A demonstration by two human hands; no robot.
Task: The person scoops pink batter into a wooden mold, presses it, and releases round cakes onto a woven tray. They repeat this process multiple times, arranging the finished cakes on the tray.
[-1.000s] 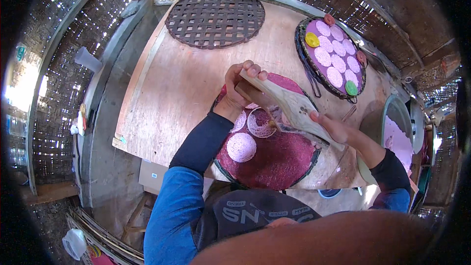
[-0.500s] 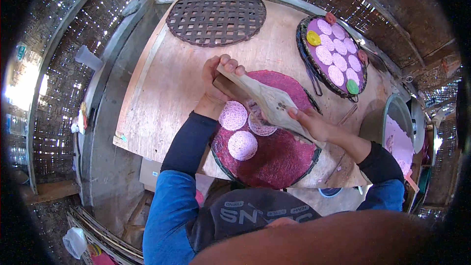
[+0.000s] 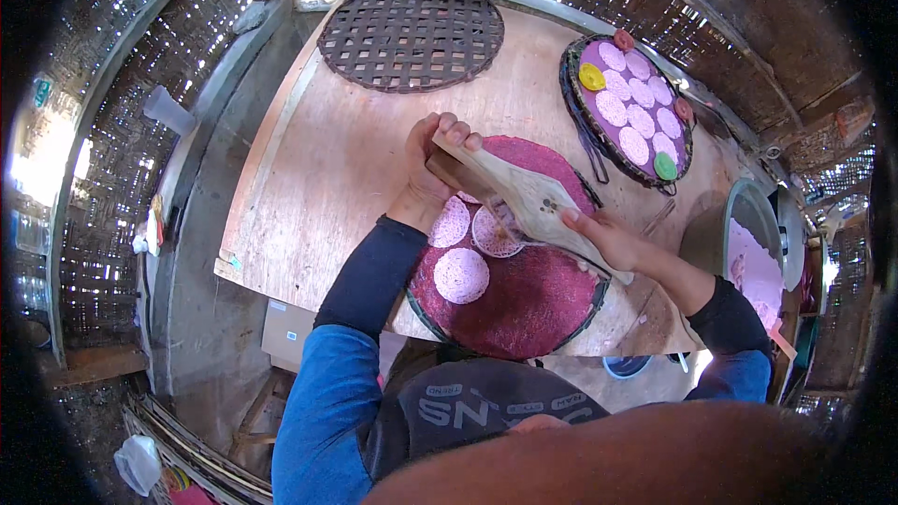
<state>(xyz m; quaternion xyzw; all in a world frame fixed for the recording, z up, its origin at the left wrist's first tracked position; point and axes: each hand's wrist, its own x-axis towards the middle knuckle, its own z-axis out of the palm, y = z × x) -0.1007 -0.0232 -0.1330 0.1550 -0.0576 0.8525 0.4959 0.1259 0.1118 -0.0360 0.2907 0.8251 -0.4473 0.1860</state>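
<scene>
Both my hands grip a pale wooden hand press [image 3: 524, 189], held aslant over a round dark-red mat [image 3: 524, 309]. My left hand [image 3: 438, 157] wraps round its upper-left end. My right hand [image 3: 606, 245] closes on the lower-right end, the thumb lying on top. Below the press, a pink lacy round [image 3: 494, 234] of fine strands lies on the mat, partly covered by it. Beside that are another pink round [image 3: 449, 223] and a fuller one [image 3: 461, 276] nearer to me. The underside of the press is mostly hidden.
A dark woven lattice tray [image 3: 412, 33] lies at the table's far left. At far right, a round tray [image 3: 625, 150] holds several pink rounds and coloured rings. A large pot [image 3: 748, 201] with pink dough stands at the right, by the plywood table [image 3: 290, 178].
My left hand and its end of the press have shifted slightly right and down. The right hand still grips the other end. The view has moved a little.
</scene>
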